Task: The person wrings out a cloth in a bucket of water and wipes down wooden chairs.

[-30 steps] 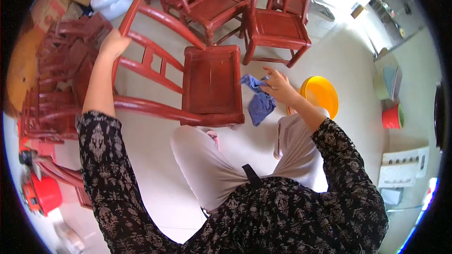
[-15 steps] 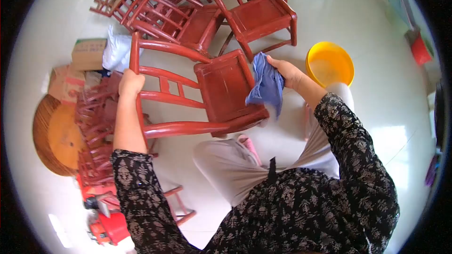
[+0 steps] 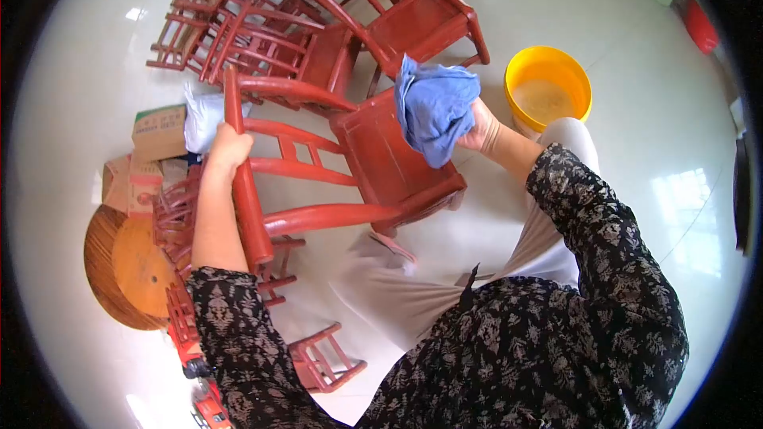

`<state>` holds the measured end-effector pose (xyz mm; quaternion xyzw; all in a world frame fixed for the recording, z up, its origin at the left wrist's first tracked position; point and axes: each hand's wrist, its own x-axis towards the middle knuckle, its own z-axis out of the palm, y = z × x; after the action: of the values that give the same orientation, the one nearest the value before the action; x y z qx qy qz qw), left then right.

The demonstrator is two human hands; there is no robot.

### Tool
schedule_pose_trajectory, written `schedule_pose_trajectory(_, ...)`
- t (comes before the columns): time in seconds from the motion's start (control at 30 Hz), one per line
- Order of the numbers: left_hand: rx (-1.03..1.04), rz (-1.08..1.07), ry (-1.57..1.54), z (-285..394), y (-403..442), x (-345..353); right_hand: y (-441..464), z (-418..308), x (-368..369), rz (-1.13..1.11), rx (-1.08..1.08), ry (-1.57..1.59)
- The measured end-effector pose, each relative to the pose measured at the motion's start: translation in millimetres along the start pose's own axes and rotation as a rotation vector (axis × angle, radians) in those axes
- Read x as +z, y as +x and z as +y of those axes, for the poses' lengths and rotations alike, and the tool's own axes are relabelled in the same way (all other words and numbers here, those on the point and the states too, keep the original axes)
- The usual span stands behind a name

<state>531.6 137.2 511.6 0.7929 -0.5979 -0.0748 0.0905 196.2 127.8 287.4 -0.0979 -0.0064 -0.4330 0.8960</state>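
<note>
A red wooden chair (image 3: 375, 149) stands tilted before me, its backrest toward my left side. My left hand (image 3: 230, 148) is closed around the top rail of that backrest. In my right hand (image 3: 480, 125) is a blue cloth (image 3: 435, 110), bunched up and hanging over the far edge of the seat. The cloth covers most of my right fingers. Whether it touches the seat I cannot tell.
More red chairs (image 3: 417, 25) crowd together at the top. A yellow bucket (image 3: 548, 87) is beside my right knee. On the left are a cardboard box (image 3: 160, 132), a white bag (image 3: 205, 121), a round wooden tabletop (image 3: 147, 262) and a small red stool (image 3: 326, 359).
My right hand has lifted and turned the cloth, moving it up and slightly left over the seat. My left hand keeps its hold on the chair. The whole view has shifted.
</note>
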Motion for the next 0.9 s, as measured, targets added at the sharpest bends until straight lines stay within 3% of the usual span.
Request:
schedule_pose_trajectory(0.2,0.036,0.051,-0.121,5.3,-12.4,-9.0,21.8,32.7,-13.9,0.028,0.147,-0.014)
schedule_pose_trajectory(0.27,0.051,0.070,-0.105,15.4,-15.8,-12.9,29.5,37.9,-17.0,0.118,0.057,-0.363)
schedule_pose_trajectory(0.4,0.072,0.114,-0.077,31.3,-50.6,-23.3,45.1,49.2,-44.2,0.112,0.156,-0.698)
schedule_pose_trajectory(0.47,0.114,0.143,-0.107,38.2,-78.0,-24.6,47.9,66.1,-49.1,0.293,0.009,-1.098)
schedule_pose_trajectory(0.53,0.169,0.161,-0.123,54.8,-98.7,-28.7,72.4,83.9,-113.0,0.228,0.019,-1.214)
schedule_pose_trajectory(0.6,0.250,0.199,-0.062,79.6,-117.8,-33.8,82.9,93.4,-131.4,-0.232,-0.552,-2.426)
schedule_pose_trajectory(0.63,0.256,0.194,-0.065,86.1,-124.5,-34.6,84.1,97.2,-122.9,-0.060,-0.285,-2.228)
schedule_pose_trajectory(0.67,0.268,0.225,-0.016,92.1,-132.0,-33.2,81.2,103.0,-106.6,0.281,-0.173,-2.222)
schedule_pose_trajectory(0.73,0.289,0.247,0.031,110.4,-144.5,-30.6,73.1,92.5,-57.9,0.540,-0.125,-2.194)
schedule_pose_trajectory(0.83,0.240,0.167,-0.188,131.9,-163.6,-25.3,82.2,89.8,-50.3,0.757,-0.217,-2.119)
schedule_pose_trajectory(0.9,0.305,0.193,-0.125,135.5,-169.4,-24.6,75.7,86.4,-43.7,0.728,-0.321,-2.112)
